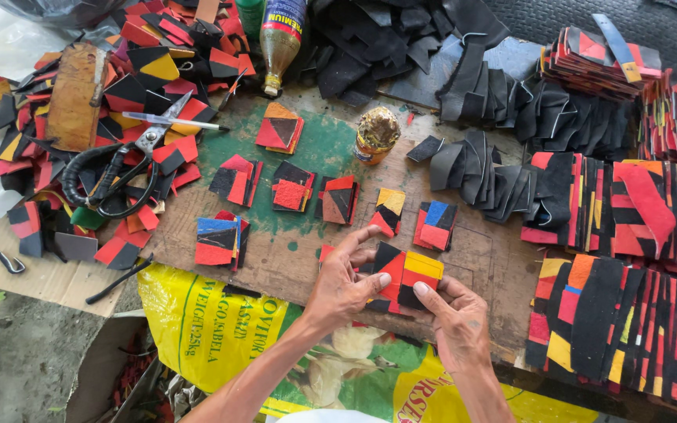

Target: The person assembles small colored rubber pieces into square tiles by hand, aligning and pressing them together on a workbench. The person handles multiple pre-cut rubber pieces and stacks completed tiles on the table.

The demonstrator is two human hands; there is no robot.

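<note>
Both my hands hold a small patchwork stack of black, red and yellow foam pieces [407,276] low on a worn wooden board [291,251]. My left hand [342,283] presses its left side with the thumb on top. My right hand [452,315] grips its right edge from below. Several similar small stacks lie on the board above, among them a blue-topped stack [217,240] and a blue-and-red stack [435,225].
Black-handled scissors [119,168] lie on a scrap heap at the left, a small jar [376,135] and a bottle [280,39] stand at the back. Black strips [495,172] and glued multicolour panels [620,313] fill the right. A yellow sack [205,321] lies in front.
</note>
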